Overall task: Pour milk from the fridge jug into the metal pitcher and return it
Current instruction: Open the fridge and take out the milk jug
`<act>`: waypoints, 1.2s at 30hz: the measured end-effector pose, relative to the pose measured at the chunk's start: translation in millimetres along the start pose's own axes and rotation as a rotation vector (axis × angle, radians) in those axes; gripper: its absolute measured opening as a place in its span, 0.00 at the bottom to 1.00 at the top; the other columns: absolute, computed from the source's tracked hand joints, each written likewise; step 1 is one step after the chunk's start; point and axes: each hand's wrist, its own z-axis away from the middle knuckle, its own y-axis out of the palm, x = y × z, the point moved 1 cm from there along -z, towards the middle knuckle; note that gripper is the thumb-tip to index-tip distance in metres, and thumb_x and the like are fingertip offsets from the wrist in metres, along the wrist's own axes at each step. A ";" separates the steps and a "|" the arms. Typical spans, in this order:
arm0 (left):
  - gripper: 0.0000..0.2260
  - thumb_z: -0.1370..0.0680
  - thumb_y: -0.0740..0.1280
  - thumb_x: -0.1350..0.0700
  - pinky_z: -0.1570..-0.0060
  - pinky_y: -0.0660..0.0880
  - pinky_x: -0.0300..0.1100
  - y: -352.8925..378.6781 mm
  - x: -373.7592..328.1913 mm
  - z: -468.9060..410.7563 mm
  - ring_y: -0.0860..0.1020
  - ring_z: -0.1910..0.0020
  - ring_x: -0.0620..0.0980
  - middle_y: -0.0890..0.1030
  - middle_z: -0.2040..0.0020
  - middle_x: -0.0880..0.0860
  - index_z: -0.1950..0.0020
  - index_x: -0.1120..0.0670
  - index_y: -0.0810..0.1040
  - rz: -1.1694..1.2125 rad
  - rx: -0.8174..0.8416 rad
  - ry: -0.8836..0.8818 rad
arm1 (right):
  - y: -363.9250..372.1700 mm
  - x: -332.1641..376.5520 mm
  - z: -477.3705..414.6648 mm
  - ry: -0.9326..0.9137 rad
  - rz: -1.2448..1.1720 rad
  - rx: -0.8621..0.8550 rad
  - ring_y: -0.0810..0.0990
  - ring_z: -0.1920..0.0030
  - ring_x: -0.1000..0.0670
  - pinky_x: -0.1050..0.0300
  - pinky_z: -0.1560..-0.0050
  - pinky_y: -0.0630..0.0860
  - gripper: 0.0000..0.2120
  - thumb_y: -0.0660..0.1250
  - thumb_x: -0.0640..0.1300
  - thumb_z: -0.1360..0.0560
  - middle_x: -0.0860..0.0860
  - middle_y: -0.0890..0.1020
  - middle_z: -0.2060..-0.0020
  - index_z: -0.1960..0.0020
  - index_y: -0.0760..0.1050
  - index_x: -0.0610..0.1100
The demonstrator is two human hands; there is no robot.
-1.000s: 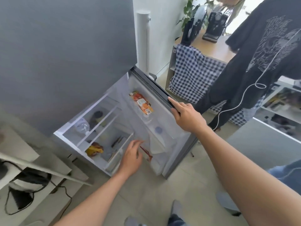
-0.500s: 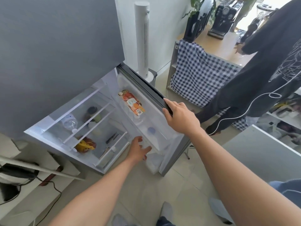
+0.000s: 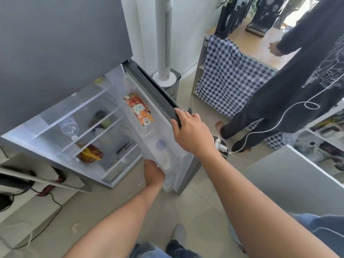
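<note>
**Now at the open fridge door**

Low down, the fridge door (image 3: 158,94) is held open by the right hand (image 3: 191,131), whose fingers are curled tight over its dark upper edge. The left hand (image 3: 154,172) is reached up under the lowest door shelf (image 3: 167,175); its fingers are hidden, so its grip cannot be told. A pale jug with a blue cap (image 3: 161,151) stands in that shelf, just above the left hand. An orange carton (image 3: 140,111) is seen higher in the door.
</note>
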 end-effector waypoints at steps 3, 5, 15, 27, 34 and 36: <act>0.08 0.19 0.71 0.62 0.55 0.71 0.41 14.2 3.8 14.0 0.84 0.47 0.58 0.86 0.46 0.57 0.41 0.60 0.83 -0.003 0.078 -0.014 | 0.1 -0.2 -0.1 -0.006 -0.003 -0.005 0.75 0.34 0.40 0.41 0.46 0.77 0.23 0.54 0.57 0.11 0.50 0.82 0.34 0.19 0.66 0.50; 0.10 0.19 0.70 0.65 0.55 0.72 0.40 20.9 2.0 19.1 0.82 0.50 0.55 0.86 0.47 0.57 0.39 0.62 0.83 0.104 0.089 -0.064 | -0.4 0.2 0.4 -0.007 0.000 -0.007 0.75 0.34 0.40 0.42 0.47 0.76 0.23 0.54 0.57 0.11 0.50 0.83 0.35 0.20 0.67 0.49; 0.13 0.21 0.70 0.65 0.49 0.84 0.49 25.2 19.4 -11.5 0.86 0.43 0.59 0.88 0.43 0.58 0.38 0.56 0.85 0.221 0.318 -0.018 | -3.5 1.9 2.4 -0.011 -0.014 0.010 0.75 0.35 0.40 0.42 0.47 0.77 0.20 0.54 0.57 0.10 0.49 0.83 0.37 0.24 0.69 0.48; 0.10 0.10 0.61 0.55 0.62 0.78 0.37 -2.2 -1.9 2.9 0.81 0.58 0.47 0.86 0.53 0.49 0.45 0.50 0.81 0.921 0.184 -0.264 | -5.4 1.8 1.0 -0.012 -0.024 0.026 0.75 0.35 0.39 0.36 0.42 0.80 0.19 0.53 0.57 0.11 0.48 0.82 0.37 0.26 0.70 0.48; 0.09 0.12 0.65 0.54 0.59 0.72 0.43 -45.5 32.1 -16.6 0.74 0.62 0.51 0.82 0.56 0.53 0.46 0.56 0.81 1.091 0.043 -0.348 | -7.7 -2.5 -1.0 -0.026 -0.012 0.034 0.74 0.35 0.39 0.39 0.43 0.78 0.19 0.53 0.57 0.10 0.48 0.82 0.35 0.26 0.70 0.48; 0.10 0.12 0.64 0.54 0.60 0.70 0.43 -54.6 33.5 -18.1 0.75 0.62 0.50 0.82 0.60 0.52 0.47 0.56 0.82 1.027 0.084 -0.313 | -8.3 -3.7 -1.3 -0.031 -0.010 0.028 0.74 0.34 0.39 0.40 0.45 0.76 0.20 0.53 0.57 0.10 0.48 0.82 0.35 0.25 0.69 0.47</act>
